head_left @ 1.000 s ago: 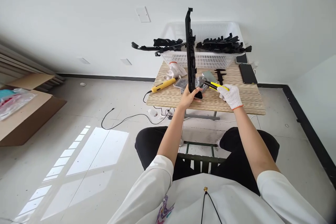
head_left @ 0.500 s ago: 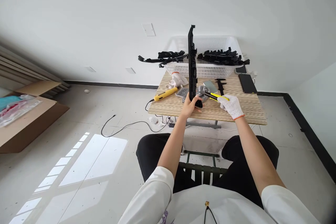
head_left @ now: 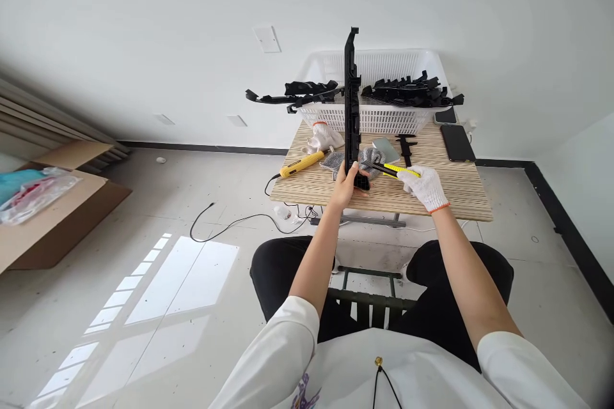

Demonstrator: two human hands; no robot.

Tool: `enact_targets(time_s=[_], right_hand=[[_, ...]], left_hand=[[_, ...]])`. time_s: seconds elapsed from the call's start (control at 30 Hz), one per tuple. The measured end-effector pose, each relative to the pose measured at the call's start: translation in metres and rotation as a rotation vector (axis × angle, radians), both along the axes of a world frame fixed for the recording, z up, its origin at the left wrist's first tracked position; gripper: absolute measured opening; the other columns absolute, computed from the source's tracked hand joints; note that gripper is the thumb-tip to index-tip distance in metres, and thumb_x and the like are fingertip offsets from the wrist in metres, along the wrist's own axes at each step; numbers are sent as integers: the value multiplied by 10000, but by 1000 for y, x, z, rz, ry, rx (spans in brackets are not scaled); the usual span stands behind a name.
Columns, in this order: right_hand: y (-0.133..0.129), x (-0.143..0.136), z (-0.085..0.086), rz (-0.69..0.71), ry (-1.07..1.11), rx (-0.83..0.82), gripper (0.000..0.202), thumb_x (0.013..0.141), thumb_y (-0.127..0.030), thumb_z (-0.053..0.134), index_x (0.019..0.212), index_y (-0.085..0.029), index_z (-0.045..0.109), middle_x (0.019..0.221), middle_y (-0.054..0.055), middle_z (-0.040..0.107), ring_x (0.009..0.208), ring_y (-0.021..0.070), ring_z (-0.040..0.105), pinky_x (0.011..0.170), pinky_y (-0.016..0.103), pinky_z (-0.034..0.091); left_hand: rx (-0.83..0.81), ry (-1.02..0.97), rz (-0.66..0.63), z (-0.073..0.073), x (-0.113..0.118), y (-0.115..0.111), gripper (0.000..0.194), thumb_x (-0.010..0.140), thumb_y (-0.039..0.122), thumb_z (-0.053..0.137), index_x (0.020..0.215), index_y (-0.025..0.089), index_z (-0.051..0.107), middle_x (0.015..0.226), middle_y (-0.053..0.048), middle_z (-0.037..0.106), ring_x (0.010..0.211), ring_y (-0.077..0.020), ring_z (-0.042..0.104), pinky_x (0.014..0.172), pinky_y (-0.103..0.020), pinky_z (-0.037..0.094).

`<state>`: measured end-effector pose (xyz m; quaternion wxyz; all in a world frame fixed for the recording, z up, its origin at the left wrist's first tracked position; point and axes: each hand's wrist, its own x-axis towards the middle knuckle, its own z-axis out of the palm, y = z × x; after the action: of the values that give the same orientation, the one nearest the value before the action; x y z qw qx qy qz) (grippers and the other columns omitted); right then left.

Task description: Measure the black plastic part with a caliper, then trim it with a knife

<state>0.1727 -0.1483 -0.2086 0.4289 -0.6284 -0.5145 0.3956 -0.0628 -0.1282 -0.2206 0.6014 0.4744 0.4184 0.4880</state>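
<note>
My bare left hand is closed round the lower end of a long black plastic part, which stands upright above the table. In a white knitted glove with an orange cuff, my right hand grips a yellow and black utility knife. The knife points left, its tip close to the lower end of the black part; whether they touch I cannot tell. Behind the knife tip lies a grey cloth or glove. Further black parts rest in a white plastic basket at the back.
On the wooden table lie a yellow corded tool, a white glove, a black caliper and a black phone or tablet. A cable trails across the floor. An open cardboard box stands at left.
The camera view has tilted slightly, so the table and basket sit a little higher. Both hands keep their holds; the knife has shifted only slightly against the black part.
</note>
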Motion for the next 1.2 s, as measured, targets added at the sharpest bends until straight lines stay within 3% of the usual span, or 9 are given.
enact_targets(time_s=[0.3, 0.67, 1.03, 1.2], right_hand=[[-3, -3, 2, -9, -9, -9, 399, 762, -577, 747, 802, -181, 731, 502, 4, 596, 443, 116, 478, 399, 234, 349], [-4, -5, 5, 12, -19, -28, 406, 755, -563, 766, 815, -162, 729, 498, 2, 592, 443, 109, 472, 395, 223, 343], [-6, -7, 7, -39, -29, -5, 400, 761, -563, 727, 779, -163, 715, 502, 5, 603, 451, 115, 499, 414, 222, 372], [-7, -7, 9, -26, 6, -4, 421, 724, -569, 756, 789, -155, 714, 477, -2, 580, 423, 111, 460, 389, 227, 336]], left_hand=[[-31, -75, 16, -1, 1, 2, 682, 994, 751, 343, 1323, 191, 549, 889, -70, 744, 750, -220, 765, 581, -328, 652], [-50, -33, 5, 1, 1, 1, 700, 1015, 734, 283, 1332, 170, 549, 951, -99, 763, 825, -242, 784, 577, -317, 655], [-71, -116, 12, 1, 3, 0, 641, 999, 711, 397, 1303, 172, 563, 943, -94, 758, 880, -268, 789, 644, -365, 674], [-124, -217, -44, 2, 0, 3, 495, 997, 577, 498, 1300, 190, 558, 953, -89, 760, 963, -299, 782, 730, -423, 679]])
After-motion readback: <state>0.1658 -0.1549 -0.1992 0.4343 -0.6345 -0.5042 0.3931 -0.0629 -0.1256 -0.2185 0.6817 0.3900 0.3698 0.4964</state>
